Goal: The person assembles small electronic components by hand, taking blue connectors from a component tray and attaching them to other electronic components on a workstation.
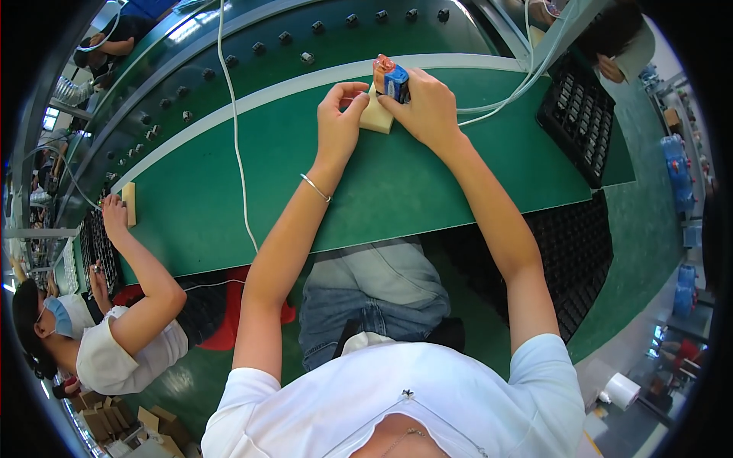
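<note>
My right hand [430, 111] is closed round a small boxy thing [394, 80], blue with an orange top; I cannot tell its exact kind. Below it, a cream-coloured block [376, 117] rests on the green table, between my two hands. Beside the block's left edge is my left hand [341, 113], its fingers curled and the thumb drawn toward the fingertips. Whatever those fingers may pinch is too small or hidden to make out.
Beyond the table [305, 217] runs a dark conveyor [336, 42] carrying several small parts. A black tray [578, 114] full of parts lies at the right. One white cable [236, 137] crosses the table. At the left, a co-worker's hand [114, 217] touches another cream block [129, 204].
</note>
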A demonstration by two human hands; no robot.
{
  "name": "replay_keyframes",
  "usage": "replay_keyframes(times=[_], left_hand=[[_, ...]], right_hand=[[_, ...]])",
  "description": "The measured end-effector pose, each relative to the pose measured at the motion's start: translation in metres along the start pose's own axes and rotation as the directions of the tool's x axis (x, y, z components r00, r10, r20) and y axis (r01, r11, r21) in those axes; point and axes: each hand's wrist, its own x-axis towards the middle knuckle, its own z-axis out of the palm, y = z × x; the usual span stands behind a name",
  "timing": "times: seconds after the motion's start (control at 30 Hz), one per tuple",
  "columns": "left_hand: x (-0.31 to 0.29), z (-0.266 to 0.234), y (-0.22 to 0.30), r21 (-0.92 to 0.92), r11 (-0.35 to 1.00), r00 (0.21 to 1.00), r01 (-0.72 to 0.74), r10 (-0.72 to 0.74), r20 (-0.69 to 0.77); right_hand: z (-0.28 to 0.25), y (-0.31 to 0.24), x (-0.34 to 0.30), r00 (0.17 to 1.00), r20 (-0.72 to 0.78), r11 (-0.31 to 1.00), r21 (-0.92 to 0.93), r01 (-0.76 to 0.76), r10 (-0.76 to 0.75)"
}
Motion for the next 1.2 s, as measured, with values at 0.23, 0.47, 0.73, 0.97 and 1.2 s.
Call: replay_keyframes(times=[0.23, 0.47, 0.73, 0.97, 1.2], left_hand=[[0.002, -0.004, 0.004, -0.125, 0.986, 0.992, 0.114, -0.12, -0.041], [0.002, -0.003, 0.002, -0.141, 0.979, 0.988, 0.145, -0.15, -0.027], [0.0, -0.004, 0.003, -0.117, 0.981, 0.987, 0.155, -0.158, -0.01], [0.0, -0.003, 0.004, -0.117, 0.982, 0.989, 0.148, -0.15, -0.006], [0.002, -0.006, 0.001, -0.136, 0.98, 0.989, 0.145, -0.148, -0.017]], right_hand=[[-0.004, 0.0, 0.002, 0.999, 0.03, 0.999, -0.028, -0.019, 0.02], [-0.004, 0.001, 0.0, 1.0, 0.024, 1.0, -0.01, -0.02, 0.02], [-0.006, 0.0, -0.001, 1.0, 0.023, 1.0, 0.004, -0.01, 0.01], [-0.007, 0.0, -0.002, 0.999, 0.048, 1.0, -0.012, -0.026, 0.026], [-0.02, -0.005, 0.003, 0.986, 0.102, 0.986, 0.088, -0.144, 0.135]])
